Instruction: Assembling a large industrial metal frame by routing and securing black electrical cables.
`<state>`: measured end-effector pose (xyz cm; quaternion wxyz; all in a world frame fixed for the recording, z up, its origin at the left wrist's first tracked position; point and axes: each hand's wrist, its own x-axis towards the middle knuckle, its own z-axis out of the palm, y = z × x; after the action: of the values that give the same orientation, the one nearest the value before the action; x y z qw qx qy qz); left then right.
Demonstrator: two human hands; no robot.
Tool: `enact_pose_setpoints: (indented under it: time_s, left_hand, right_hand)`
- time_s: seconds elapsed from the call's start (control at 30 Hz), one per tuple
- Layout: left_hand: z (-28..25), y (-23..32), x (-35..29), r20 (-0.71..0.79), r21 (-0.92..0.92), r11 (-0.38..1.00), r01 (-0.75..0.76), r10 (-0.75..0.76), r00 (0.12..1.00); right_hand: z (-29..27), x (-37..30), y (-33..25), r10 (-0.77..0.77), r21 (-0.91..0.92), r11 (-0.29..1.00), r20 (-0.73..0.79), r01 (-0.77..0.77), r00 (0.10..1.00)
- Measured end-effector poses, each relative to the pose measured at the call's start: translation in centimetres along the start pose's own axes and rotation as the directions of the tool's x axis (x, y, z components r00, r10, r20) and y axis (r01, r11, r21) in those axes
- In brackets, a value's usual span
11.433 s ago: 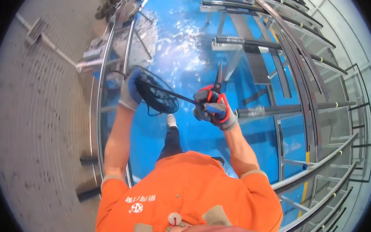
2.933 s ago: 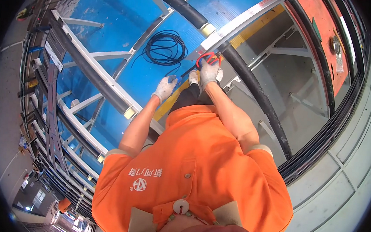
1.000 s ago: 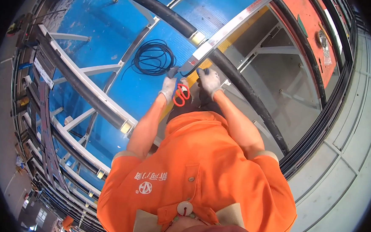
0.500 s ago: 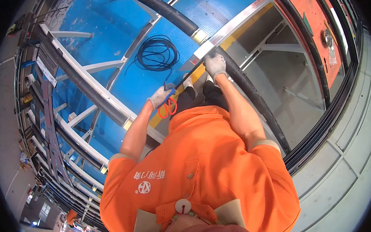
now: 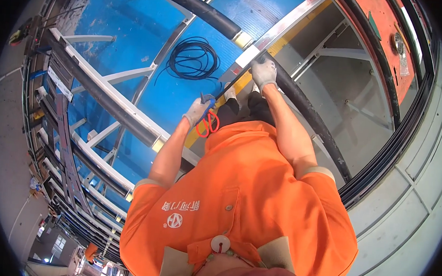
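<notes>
My left hand (image 5: 197, 110), in a pale glove, is closed around a pair of scissors with red-orange handles (image 5: 208, 125) hanging below the palm. Something blue shows beside its fingers, and a short dark tip sticks up from them; I cannot tell what it belongs to. My gloved right hand (image 5: 264, 72) pinches a thin black strip (image 5: 230, 89) at the end of a silver metal profile (image 5: 284, 26). The strip slants down from there toward my left hand. A loose coil of the black strip (image 5: 193, 59) lies beyond my left hand on the blue surface.
Black padded bars (image 5: 304, 96) and white frame struts (image 5: 128, 75) cross around me. At the far right an orange board (image 5: 389, 39) carries a roll of clear tape. Long dark profiles (image 5: 382, 148) run along the right, beside grey panels (image 5: 399, 209).
The whole view has shifted slightly, the surroundings sliding right. My left hand has turned a little, and a dark tip now points up from it. My right hand stays at the profile's end.
</notes>
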<state>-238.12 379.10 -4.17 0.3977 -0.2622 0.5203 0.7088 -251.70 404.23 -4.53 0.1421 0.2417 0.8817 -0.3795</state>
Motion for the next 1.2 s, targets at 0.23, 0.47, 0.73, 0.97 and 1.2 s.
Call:
enact_pose_setpoints:
  time_s: [0.23,0.47,0.73,0.97,1.2]
  left_hand:
    - [3.7,2.3,0.7,-0.009,-0.098,0.989,-0.114,0.114,0.993]
    - [-2.0,-1.7,1.8,-0.037,0.553,0.830,-0.067,0.105,0.994]
    - [-6.3,-4.0,-4.8,-0.115,0.414,0.904,0.101,-0.058,0.992]
    - [-4.9,-3.9,-4.7,-0.251,0.512,0.852,0.113,0.023,0.968]
    - [-1.3,-2.2,-5.1,-0.409,0.531,0.810,0.250,-0.013,0.913]
  right_hand:
    - [-4.0,2.9,-3.0,0.098,-0.060,0.993,-0.077,-0.102,0.992]
    - [-4.5,5.1,-2.4,0.059,0.003,0.998,-0.155,-0.060,0.986]
    - [-8.7,15.2,-1.2,0.053,0.146,0.989,-0.305,-0.009,0.951]
    - [-18.2,29.6,-2.3,0.004,-0.054,0.998,-0.307,-0.022,0.952]
    - [-19.2,25.1,0.3,-0.171,0.241,0.954,-0.041,0.176,0.984]
